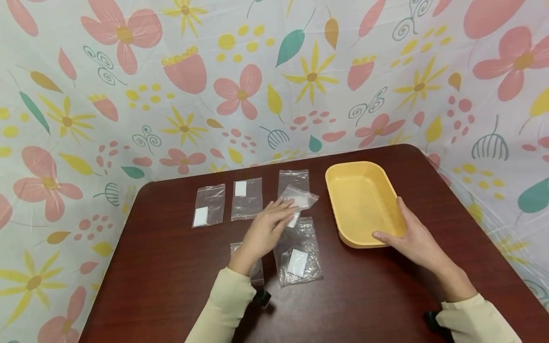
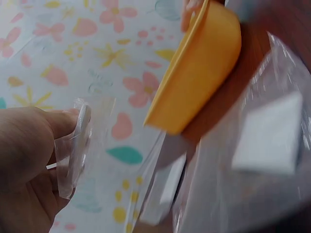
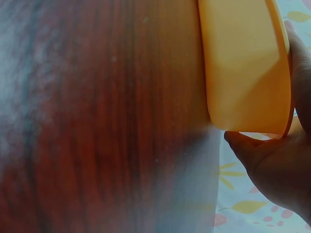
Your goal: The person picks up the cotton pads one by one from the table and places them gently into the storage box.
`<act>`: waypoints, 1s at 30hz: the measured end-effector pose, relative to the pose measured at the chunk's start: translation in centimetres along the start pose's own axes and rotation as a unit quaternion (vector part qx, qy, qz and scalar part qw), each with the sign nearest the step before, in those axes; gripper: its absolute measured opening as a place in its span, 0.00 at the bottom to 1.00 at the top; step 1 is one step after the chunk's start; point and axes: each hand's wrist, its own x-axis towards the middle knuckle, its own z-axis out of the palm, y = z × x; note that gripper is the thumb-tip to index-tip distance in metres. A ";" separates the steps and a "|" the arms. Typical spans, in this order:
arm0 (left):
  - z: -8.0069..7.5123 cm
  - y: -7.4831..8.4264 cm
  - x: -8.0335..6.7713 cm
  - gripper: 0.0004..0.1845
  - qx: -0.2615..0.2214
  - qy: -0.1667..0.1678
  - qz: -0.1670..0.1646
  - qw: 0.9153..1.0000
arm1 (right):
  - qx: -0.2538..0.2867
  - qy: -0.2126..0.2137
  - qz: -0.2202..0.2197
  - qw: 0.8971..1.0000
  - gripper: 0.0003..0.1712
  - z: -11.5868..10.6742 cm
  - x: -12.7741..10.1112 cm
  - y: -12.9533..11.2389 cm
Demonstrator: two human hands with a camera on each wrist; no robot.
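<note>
My left hand [image 1: 274, 224] pinches a small clear plastic bag [image 1: 300, 199] holding a white pad, lifted a little off the dark wooden table [image 1: 171, 286]. In the left wrist view the thumb and fingers grip the clear bag [image 2: 77, 145] by its edge. My right hand [image 1: 407, 236] grips the near right corner of a yellow tray [image 1: 360, 200], thumb on the outer wall and fingers over the rim. The right wrist view shows the tray [image 3: 243, 68] close up with my right hand [image 3: 272, 170] curled round its corner. The tray has nothing in it.
Several more clear bags with white pads lie on the table: two at the back left [image 1: 208, 205] [image 1: 246, 198], one behind the lifted bag [image 1: 293, 180], one in front [image 1: 298, 257], one under my left wrist [image 1: 256, 271]. A flowered cloth [image 1: 214, 71] hangs behind and beside the table.
</note>
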 end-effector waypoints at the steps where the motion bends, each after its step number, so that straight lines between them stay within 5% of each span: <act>1: 0.4 0.3 0.5 0.18 -0.002 -0.008 0.002 1.000 | 0.000 0.000 0.000 1.000 0.68 0.0 0.0 0.0; 17: 5.9 4.6 7.1 0.19 0.012 -0.100 0.036 0.994 | 0.003 0.007 0.001 1.000 0.68 0.4 -0.3 0.1; 30: 6.7 5.9 8.6 0.20 0.023 -0.119 0.044 0.992 | -0.006 0.007 0.003 1.000 0.68 0.0 -0.1 -0.5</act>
